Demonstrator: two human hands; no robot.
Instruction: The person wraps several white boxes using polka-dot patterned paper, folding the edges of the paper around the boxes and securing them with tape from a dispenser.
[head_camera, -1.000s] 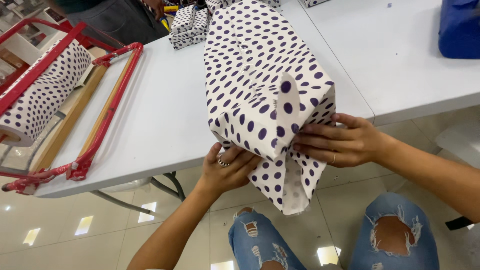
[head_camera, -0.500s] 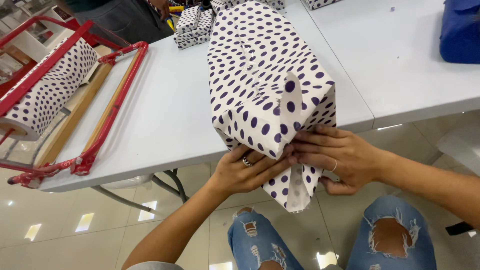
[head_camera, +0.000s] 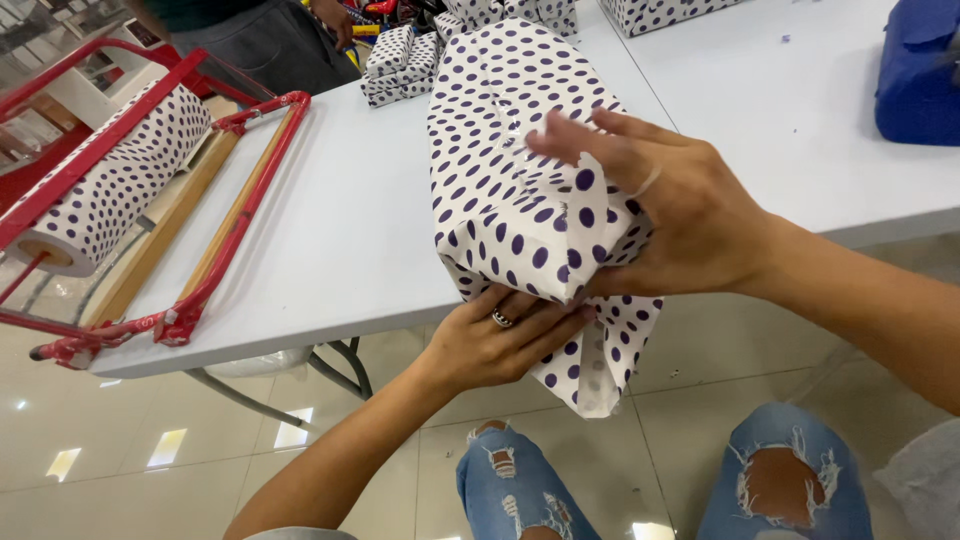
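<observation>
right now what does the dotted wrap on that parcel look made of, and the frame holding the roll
The wrap on the parcel looks like thin matte paper: it creases sharply and the loose end hangs in folds. The frame holding the roll looks like red-painted metal tube, glossy with scuffs, though paint hides what lies beneath.
</observation>
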